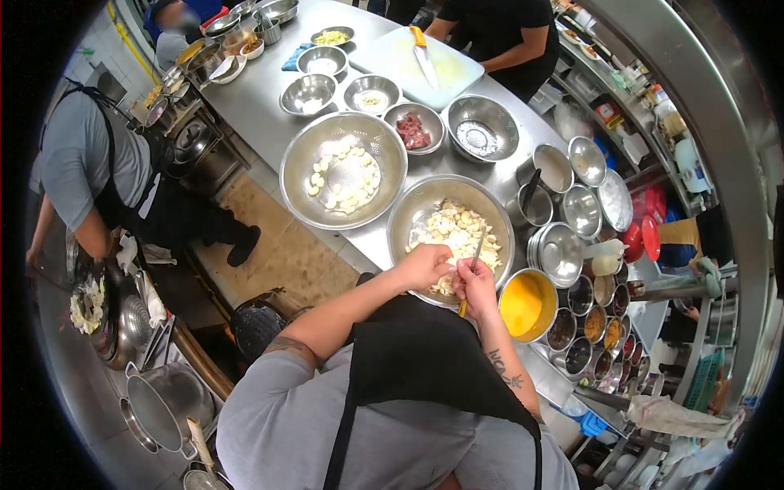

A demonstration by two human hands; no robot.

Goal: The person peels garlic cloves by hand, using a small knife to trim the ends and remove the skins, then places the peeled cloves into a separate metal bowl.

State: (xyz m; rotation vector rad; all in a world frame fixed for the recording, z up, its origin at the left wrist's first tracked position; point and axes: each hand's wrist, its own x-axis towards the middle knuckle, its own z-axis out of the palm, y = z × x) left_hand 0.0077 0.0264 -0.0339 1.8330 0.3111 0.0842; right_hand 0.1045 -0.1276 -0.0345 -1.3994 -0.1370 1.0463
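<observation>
Over a steel bowl [395, 224] heaped with garlic cloves [457, 229], my two hands meet close together. My right hand [476, 286] is closed around a small knife [463, 309] with a yellow handle, its blade angled up and away over the cloves. My left hand [425, 268] is pinched at the fingertips on a small pale piece that looks like a garlic clove, beside the right thumb. Just left of the bowl stands a larger steel colander [298, 147] with peeled pale cloves [355, 196] spread on its bottom.
Smaller steel bowls, one with red meat [413, 131], stand behind. A cutting board [384, 53] carries a big orange-handled knife [425, 61]. Right are a pot of yellow liquid [524, 304] and several seasoning tins. Co-workers stand at left [98, 155] and across the table [514, 41].
</observation>
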